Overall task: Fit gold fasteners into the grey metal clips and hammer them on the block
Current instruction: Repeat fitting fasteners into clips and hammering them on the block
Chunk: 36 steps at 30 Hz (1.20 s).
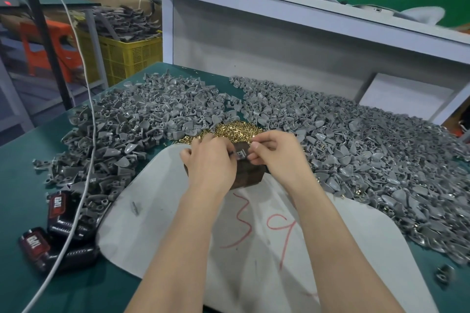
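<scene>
**Clip held over block, both hands engaged**

The left hand (211, 160) is curled, knuckles up, and pinches one grey clip (240, 154) at its fingertips. The right hand (277, 152) meets it from the other side; its bent fingers and thumb pinch the clip's right edge. Whether a fastener sits between those fingers cannot be told. The clip is between the two hands, directly above the dark block (248, 178), which lies under and just behind both hands.

The gold fasteners (236, 131) form a small pile just beyond the fingertips, touching the block's far side. Clip heaps spread outward from both hands: one to the left (142, 119), a larger one to the right (368, 147). The block rests on a white sheet (254, 236) with red marks, which runs under both forearms on the green table (30, 160). Well left of the left forearm lie black-and-red packs (61, 213), crossed by a white cable (86, 84).
</scene>
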Each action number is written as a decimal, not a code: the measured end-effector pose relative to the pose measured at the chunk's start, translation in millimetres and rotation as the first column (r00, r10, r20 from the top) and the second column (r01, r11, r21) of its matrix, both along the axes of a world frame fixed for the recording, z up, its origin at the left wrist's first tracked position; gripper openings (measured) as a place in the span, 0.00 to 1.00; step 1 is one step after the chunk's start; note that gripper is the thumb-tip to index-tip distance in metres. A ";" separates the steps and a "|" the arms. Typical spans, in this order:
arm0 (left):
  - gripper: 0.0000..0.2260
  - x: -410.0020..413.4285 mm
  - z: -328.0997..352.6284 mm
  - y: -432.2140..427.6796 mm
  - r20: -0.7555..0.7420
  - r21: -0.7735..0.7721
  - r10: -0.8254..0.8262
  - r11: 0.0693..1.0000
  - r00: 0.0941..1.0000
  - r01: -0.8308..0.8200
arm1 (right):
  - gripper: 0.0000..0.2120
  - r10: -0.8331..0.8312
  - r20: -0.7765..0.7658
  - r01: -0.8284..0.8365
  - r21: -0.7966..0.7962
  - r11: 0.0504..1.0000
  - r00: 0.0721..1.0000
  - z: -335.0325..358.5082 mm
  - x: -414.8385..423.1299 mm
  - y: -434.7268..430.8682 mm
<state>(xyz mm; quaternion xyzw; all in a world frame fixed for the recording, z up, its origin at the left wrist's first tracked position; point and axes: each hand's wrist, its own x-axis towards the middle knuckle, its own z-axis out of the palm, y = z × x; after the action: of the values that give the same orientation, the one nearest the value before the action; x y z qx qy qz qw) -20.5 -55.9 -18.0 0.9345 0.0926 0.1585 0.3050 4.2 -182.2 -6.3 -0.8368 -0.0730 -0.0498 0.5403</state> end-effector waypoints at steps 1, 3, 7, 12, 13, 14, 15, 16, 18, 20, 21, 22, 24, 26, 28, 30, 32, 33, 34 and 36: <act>0.06 0.0 -0.1 0.1 -0.003 0.000 -0.001 1.000 1.000 0.001 | 0.09 -0.001 0.003 0.001 -0.017 1.000 1.000 -1.0 0.5 1.6; 0.06 -0.2 -0.1 0.0 -0.007 0.003 -0.002 1.000 1.000 0.002 | 0.07 -0.010 0.048 0.015 -0.092 0.996 0.999 -4.0 1.8 4.6; 0.06 -0.1 0.6 -0.2 -0.016 0.001 -0.005 1.000 1.000 0.005 | 0.04 0.005 0.215 0.074 -0.356 0.932 0.977 -9.0 1.9 8.8; 0.06 -0.1 1.4 0.3 -0.019 -0.013 -0.013 1.000 1.000 0.013 | 0.03 0.016 0.223 0.081 -0.420 0.904 0.975 -11.3 3.5 11.7; 0.06 -0.3 1.5 0.4 -0.016 -0.013 -0.014 1.000 1.000 0.014 | 0.03 0.012 0.228 0.087 -0.420 0.904 0.974 -11.4 3.6 12.5; 0.06 -0.3 1.6 0.4 -0.013 -0.014 -0.014 1.000 1.000 0.014 | 0.03 0.007 0.232 0.092 -0.413 0.906 0.973 -11.3 3.5 13.2; 0.06 -0.2 1.7 0.5 -0.011 -0.014 -0.013 1.000 1.000 0.013 | 0.03 0.005 0.232 0.091 -0.403 0.911 0.973 -11.6 3.2 13.7; 0.06 -0.2 1.8 0.6 -0.011 -0.013 -0.013 1.000 1.000 0.013 | 0.03 0.004 0.229 0.088 -0.393 0.915 0.973 -12.3 2.9 13.9; 0.06 -0.1 2.0 0.6 -0.009 -0.008 -0.014 1.000 1.000 0.014 | 0.03 0.000 0.219 0.085 -0.378 0.922 0.976 -13.2 2.1 14.1; 0.06 -0.1 2.0 0.4 -0.007 -0.002 -0.014 1.000 1.000 0.014 | 0.03 -0.011 0.219 0.095 -0.379 0.920 0.976 -13.2 2.0 14.6; 0.06 -0.2 2.0 0.5 -0.006 0.000 -0.013 1.000 1.000 0.013 | 0.03 -0.014 0.216 0.099 -0.386 0.917 0.976 -12.6 2.0 15.4; 0.06 -0.4 1.8 0.7 -0.005 0.002 -0.012 1.000 1.000 0.012 | 0.03 -0.016 0.207 0.099 -0.398 0.912 0.978 -11.8 1.9 16.0; 0.06 -0.4 1.2 1.1 -0.002 0.010 -0.011 1.000 1.000 0.011 | 0.03 -0.013 0.185 0.095 -0.445 0.891 0.983 -8.2 2.4 17.5; 0.07 -0.5 0.8 1.5 -0.001 0.017 -0.009 1.000 1.000 0.009 | 0.04 0.000 0.166 0.088 -0.526 0.846 0.986 -2.6 3.2 19.7; 0.06 0.1 0.4 1.1 -0.001 0.026 -0.010 1.000 1.000 0.010 | 0.05 0.019 0.156 0.081 -0.611 0.788 0.988 3.8 3.1 23.5; 0.06 0.9 0.5 0.1 -0.007 0.048 -0.007 0.999 1.000 0.007 | 0.05 0.038 0.154 0.075 -0.666 0.743 0.987 8.3 3.2 27.1; 0.07 1.3 0.5 -0.6 -0.013 0.067 -0.005 0.998 1.000 0.006 | 0.05 0.052 0.148 0.066 -0.695 0.716 0.988 10.9 3.0 28.5; 0.07 1.3 0.4 -0.7 -0.012 0.072 -0.006 0.997 1.000 0.006 | 0.05 0.058 0.143 0.060 -0.701 0.711 0.988 11.7 2.9 28.7; 0.07 1.4 0.6 -0.8 -0.009 0.073 -0.006 0.997 1.000 0.007 | 0.05 0.064 0.137 0.051 -0.700 0.712 0.989 12.6 3.1 28.8; 0.07 1.0 0.9 -0.8 -0.006 0.077 -0.008 0.997 1.000 0.008 | 0.06 0.070 0.136 0.046 -0.700 0.712 0.988 13.0 3.1 28.5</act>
<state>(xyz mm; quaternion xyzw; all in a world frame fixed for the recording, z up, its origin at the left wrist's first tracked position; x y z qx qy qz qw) -19.5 -56.6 -17.2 0.9464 0.0835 0.1579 0.2691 7.3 -153.7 6.7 -0.9723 -0.1329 -0.0786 0.1757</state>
